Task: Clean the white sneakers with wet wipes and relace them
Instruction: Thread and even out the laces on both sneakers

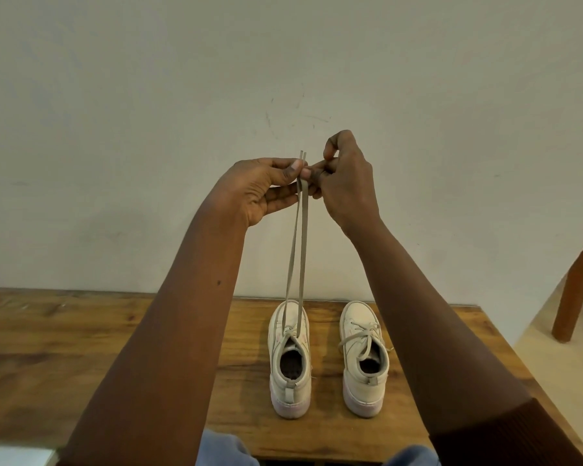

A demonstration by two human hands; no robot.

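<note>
Both hands up high: left hand (266, 190) & right hand (345, 183) pinch both lace (297, 250) ends together, prob to even lengths. Lace runs taut down to left sneaker (290, 375) on counter (81, 348); right sneaker (362, 364) beside it, already laced.

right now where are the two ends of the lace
In the head view, the lace ends stick up centre frame, pinched between the left hand and right hand, above the left sneaker.

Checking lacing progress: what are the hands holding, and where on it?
Both hands, left hand and right hand, pinch the left sneaker's shoelace near its two tips, both strands pulled up together.
</note>
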